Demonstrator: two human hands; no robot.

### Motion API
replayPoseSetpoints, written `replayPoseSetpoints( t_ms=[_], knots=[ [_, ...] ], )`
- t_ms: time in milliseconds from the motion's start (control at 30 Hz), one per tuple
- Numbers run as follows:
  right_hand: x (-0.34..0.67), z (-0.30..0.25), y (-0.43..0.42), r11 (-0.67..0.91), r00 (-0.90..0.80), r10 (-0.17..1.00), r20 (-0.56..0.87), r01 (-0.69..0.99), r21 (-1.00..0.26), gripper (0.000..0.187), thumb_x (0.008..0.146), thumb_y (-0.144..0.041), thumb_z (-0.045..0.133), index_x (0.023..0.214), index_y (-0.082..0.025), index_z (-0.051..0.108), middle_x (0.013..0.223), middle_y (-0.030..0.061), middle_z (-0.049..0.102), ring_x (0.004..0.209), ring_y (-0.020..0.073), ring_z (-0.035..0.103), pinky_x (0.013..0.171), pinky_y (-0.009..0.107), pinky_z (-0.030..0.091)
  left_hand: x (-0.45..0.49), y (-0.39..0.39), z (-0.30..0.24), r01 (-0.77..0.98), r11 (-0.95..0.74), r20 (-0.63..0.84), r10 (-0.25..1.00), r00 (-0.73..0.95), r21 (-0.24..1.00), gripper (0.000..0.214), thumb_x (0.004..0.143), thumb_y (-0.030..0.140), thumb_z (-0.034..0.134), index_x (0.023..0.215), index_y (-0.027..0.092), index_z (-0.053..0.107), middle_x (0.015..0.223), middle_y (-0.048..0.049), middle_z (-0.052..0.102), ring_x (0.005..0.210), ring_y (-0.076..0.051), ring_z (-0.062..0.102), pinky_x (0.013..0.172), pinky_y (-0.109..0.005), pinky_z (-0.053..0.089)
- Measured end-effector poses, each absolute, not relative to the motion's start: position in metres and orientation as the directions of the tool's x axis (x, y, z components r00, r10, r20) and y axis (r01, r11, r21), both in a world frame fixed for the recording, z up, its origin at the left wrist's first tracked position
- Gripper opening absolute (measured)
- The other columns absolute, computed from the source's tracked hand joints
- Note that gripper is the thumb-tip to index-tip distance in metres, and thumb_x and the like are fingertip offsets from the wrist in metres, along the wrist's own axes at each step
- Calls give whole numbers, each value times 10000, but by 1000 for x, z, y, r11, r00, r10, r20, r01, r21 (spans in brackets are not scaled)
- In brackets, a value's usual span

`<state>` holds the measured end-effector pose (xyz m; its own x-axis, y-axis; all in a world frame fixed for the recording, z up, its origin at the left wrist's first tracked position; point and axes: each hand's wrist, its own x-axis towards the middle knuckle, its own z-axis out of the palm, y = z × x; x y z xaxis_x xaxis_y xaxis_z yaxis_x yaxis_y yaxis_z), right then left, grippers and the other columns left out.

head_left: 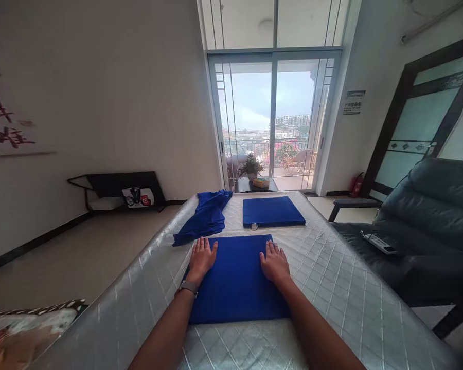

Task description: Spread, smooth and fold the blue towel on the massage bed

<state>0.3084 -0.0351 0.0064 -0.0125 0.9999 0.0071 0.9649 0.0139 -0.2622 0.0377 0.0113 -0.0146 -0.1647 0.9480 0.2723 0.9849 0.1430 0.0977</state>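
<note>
A flat blue rectangular cushion (239, 282) lies on the quilted mattress (316, 288) in front of me. My left hand (202, 258) rests flat on its far left side, fingers stretched out. On the far right side lies my right hand (274, 262), also flat with fingers extended. Beyond is a second blue cushion (273, 210) with a small white tag at its near edge. A crumpled blue cloth (206, 217) lies to the left of that, just past my left hand.
A dark armchair (416, 246) with a power strip (378, 242) on its seat stands right of the mattress. Past the far edge are a small table with a potted plant (251, 167) and a sliding glass door (273, 118). A dark bench (119, 190) stands left.
</note>
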Motion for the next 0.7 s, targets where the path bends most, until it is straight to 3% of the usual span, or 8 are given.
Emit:
replayPoseSetpoints(
  t_ms=[67,167,233,300,400,533,700],
  knots=[
    [308,6,-35,12,-10,1000,9,960,-279,666,1021,-416,202,1594,-77,210,1665,75,184,1535,222,130,1235,392,49,69,6,-9,995,44,317,946,-70,87,714,1039,504,209,1486,-20,399,1580,-246,342,1499,-310,277,1218,-467,242],
    [310,4,-36,24,-19,1000,21,961,-275,654,1018,-384,217,1591,-68,217,1662,83,191,1532,235,147,1235,407,65,138,-3,-8,968,-236,336,921,196,81,655,1051,485,201,1490,56,431,1574,-193,389,1492,-269,303,1216,-444,269],
    [313,4,-37,58,-56,998,14,969,-239,652,998,-328,281,1595,-76,203,1667,84,169,1535,241,132,1234,408,71,180,-7,-12,891,-450,340,848,407,56,602,1061,444,204,1499,97,428,1567,-171,413,1487,-248,320,1215,-451,276],
    [315,4,-38,95,-96,995,2,974,-204,678,970,-281,345,1601,-93,185,1673,80,134,1539,241,107,1233,398,72,206,-7,-19,834,-550,326,797,509,43,556,1065,404,216,1507,138,423,1553,-166,440,1478,-259,339,1191,-487,318],
    [315,4,-38,89,-88,996,14,974,-208,652,985,-288,302,1595,-81,208,1669,86,155,1536,241,126,1231,402,89,203,-5,-28,854,-515,303,827,474,68,565,1064,424,204,1519,159,409,1540,-168,460,1467,-278,358,1173,-516,338],
    [311,3,-35,38,-28,999,43,966,-255,662,1013,-390,220,1579,-48,247,1653,97,220,1527,250,169,1232,422,90,142,-4,-29,941,-320,229,930,289,113,712,1033,577,162,1535,121,380,1590,-169,372,1495,-274,298,1217,-483,261],
    [310,0,-33,27,-19,999,36,969,-245,676,1009,-419,215,1585,-64,235,1658,78,206,1528,237,164,1232,408,77,48,-13,-27,988,-128,153,982,114,84,760,1021,608,155,1555,96,329,1621,-164,296,1512,-280,248,1230,-485,219]
  ],
)
